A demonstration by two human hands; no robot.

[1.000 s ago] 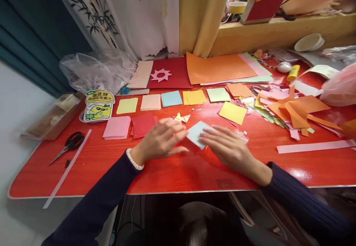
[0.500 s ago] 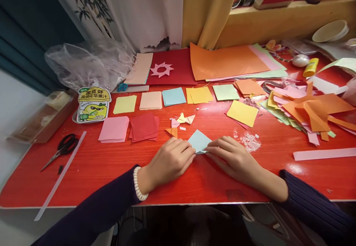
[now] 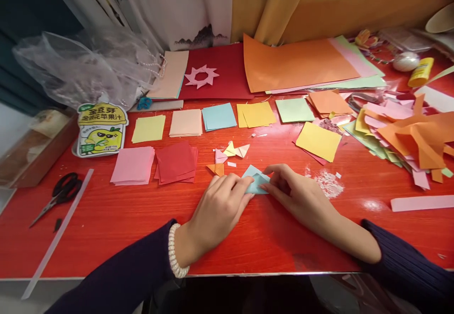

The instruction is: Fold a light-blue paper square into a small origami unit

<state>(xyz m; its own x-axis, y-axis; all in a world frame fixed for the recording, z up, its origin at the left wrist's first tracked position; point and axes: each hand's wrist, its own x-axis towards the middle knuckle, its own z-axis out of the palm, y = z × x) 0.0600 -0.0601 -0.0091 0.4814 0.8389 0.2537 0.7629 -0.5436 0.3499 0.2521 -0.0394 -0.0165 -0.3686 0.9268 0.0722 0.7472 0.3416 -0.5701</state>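
Observation:
A small light-blue paper square [image 3: 256, 180], partly folded, lies on the red table [image 3: 117, 214] in front of me. My left hand [image 3: 222, 207] pinches its left edge with curled fingers. On its right side, my right hand [image 3: 296, 193] presses and pinches the paper with bent fingers. Just beyond the hands lie a few small folded paper pieces [image 3: 230, 152] in pink, yellow and orange.
Stacks of coloured paper squares [image 3: 175, 161] sit in rows behind. Black scissors [image 3: 58, 192] and a white strip lie at the left. A juice pouch [image 3: 101, 128], a plastic bag [image 3: 78, 68], large orange sheets [image 3: 294, 63] and a heap of paper scraps [image 3: 407, 134] surround the area.
The flat blue square has been folded smaller between both hands. My fingers went from lying flat to pinching. The camera has tilted down and closer.

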